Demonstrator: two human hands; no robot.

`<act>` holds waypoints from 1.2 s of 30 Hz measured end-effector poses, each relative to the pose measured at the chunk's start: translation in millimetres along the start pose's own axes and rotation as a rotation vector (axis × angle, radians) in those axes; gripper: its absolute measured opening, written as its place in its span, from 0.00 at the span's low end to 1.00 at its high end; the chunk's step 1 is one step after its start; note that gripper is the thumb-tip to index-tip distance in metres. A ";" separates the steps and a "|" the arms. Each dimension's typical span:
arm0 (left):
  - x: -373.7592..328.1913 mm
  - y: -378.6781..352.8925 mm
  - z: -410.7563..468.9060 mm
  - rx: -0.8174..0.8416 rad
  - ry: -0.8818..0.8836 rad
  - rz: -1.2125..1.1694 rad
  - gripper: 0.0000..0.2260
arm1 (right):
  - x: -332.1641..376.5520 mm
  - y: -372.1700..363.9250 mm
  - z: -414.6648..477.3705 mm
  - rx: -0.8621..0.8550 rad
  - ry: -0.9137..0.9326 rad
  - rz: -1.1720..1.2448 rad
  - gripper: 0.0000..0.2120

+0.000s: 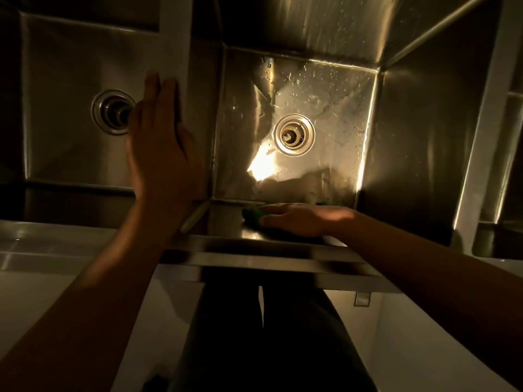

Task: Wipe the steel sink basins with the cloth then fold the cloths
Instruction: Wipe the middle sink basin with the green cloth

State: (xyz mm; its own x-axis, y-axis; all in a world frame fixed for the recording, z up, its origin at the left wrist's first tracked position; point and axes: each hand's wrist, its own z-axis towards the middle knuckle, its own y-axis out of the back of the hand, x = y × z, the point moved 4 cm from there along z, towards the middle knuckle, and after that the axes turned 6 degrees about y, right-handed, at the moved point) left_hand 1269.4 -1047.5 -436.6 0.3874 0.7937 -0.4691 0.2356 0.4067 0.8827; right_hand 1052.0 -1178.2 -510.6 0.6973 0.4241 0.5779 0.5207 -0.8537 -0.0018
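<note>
Green cloth [251,218] sits at lower centre of the frame against the near wall of the middle basin [325,89], pressed flat under the straight fingers of the right hand [300,222], which point toward frame left. The droplet-speckled floor and drain [294,134] lie just above it. The left hand [164,142], also flat, rests on the divider [181,46], farther from the cloth.

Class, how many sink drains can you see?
2. Left drain in the left basin, partly behind the left hand; middle drain in the middle basin. The far-right basin may hide another.
</note>
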 end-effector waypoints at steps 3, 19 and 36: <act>-1.4 1.4 -0.6 -0.007 -0.019 0.000 0.27 | -6.6 0.6 14.2 0.003 -0.042 0.018 0.23; -35.1 -8.6 -95.9 0.345 -0.224 0.039 0.20 | -34.7 7.2 -71.5 -0.080 -0.066 -0.026 0.26; -37.3 -17.4 -118.9 0.945 -0.027 0.386 0.36 | 9.2 -5.0 -28.2 0.012 0.140 -0.060 0.24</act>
State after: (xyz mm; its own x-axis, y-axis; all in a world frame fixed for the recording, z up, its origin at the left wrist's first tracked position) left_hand 1144.9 -1030.3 -431.0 0.6030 0.7799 -0.1681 0.6929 -0.4076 0.5948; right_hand 1042.0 -1178.5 -482.3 0.5893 0.4271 0.6857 0.5658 -0.8241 0.0271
